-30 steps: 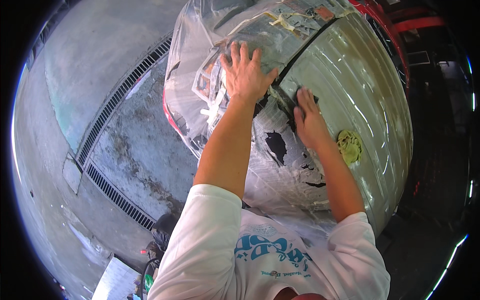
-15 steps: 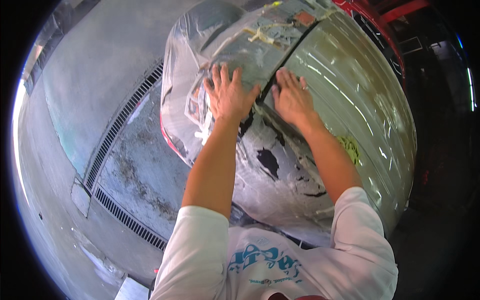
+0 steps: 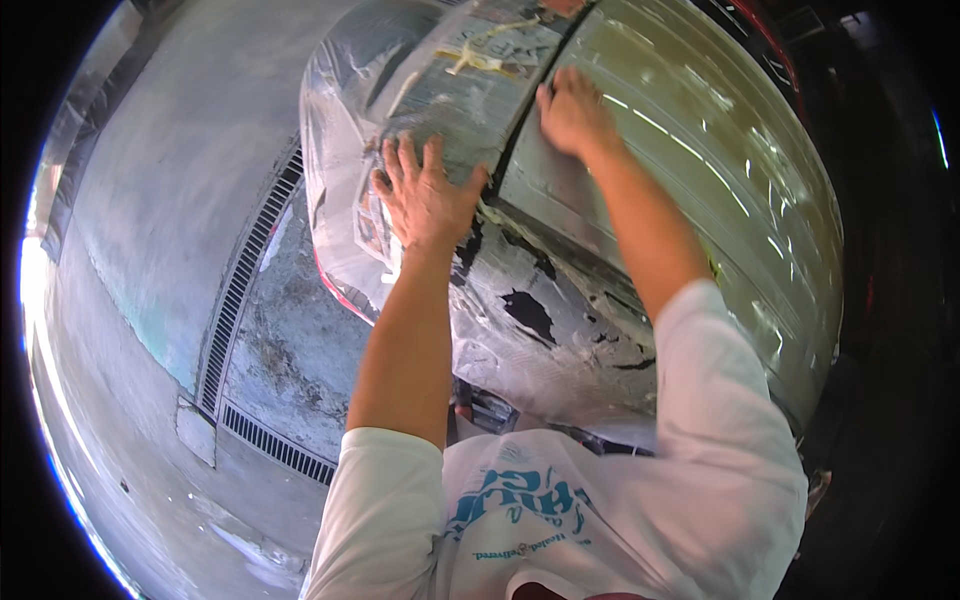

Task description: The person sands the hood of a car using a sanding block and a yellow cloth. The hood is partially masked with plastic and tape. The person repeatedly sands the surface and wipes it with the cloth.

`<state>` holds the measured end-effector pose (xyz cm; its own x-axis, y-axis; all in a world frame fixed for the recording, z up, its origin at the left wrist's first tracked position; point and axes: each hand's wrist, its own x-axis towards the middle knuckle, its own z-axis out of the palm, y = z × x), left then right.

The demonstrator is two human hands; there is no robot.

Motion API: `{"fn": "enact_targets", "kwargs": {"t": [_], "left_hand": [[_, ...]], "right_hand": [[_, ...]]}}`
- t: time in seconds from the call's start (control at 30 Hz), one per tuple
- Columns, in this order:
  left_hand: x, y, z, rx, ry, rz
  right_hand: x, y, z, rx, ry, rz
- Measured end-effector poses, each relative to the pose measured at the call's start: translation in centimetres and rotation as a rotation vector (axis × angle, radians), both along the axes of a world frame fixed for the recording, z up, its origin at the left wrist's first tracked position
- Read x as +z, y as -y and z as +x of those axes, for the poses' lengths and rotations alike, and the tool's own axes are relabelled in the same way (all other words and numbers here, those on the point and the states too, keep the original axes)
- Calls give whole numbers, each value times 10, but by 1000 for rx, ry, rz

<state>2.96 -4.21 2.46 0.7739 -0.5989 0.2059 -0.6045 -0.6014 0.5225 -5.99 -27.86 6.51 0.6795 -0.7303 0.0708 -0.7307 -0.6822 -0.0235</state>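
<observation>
L hand (image 3: 425, 200): fingers & thumb spread wide, palm down on the film-covered fender (image 3: 450, 130), thumb tip right by the dark gap (image 3: 517, 135) btwn fender & hood. R hand (image 3: 580, 115): farther out & to the right, laid on the car hood (image 3: 700, 190) close to its left edge, fingers bent a bit & held close together; can't tell if anything's under the palm.

Hood fills the right side, olive-gray & glossy w/ streaks of reflected light, running from the far edge down past the R arm. Fender's left of the gap, under clear masking film (image 3: 330, 110) that hangs wrinkled over the car's left side. Yellowish tape strip (image 3: 478, 58) on the far part. Near side of both hands, film is ripped, w/ a big black hole (image 3: 528, 315) & smaller tears to its right. Red strip (image 3: 340, 294) low on the car's left.

Farther left: concrete floor (image 3: 150, 230), slotted drain grate (image 3: 245, 280) bordering a stained bluish slab (image 3: 290, 350). Nearest: person's white T-shirt (image 3: 380, 500) w/ blue print.
</observation>
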Motion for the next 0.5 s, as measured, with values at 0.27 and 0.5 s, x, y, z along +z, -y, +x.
{"fn": "enact_targets", "kwargs": {"t": [0.27,0.5], "left_hand": [[-8,-15,13,12,17,48],[-3,-9,5,-22,16,60]], "right_hand": [[-28,-19,-39,263,-10,64],[-11,84,9,45,-54,6]]}}
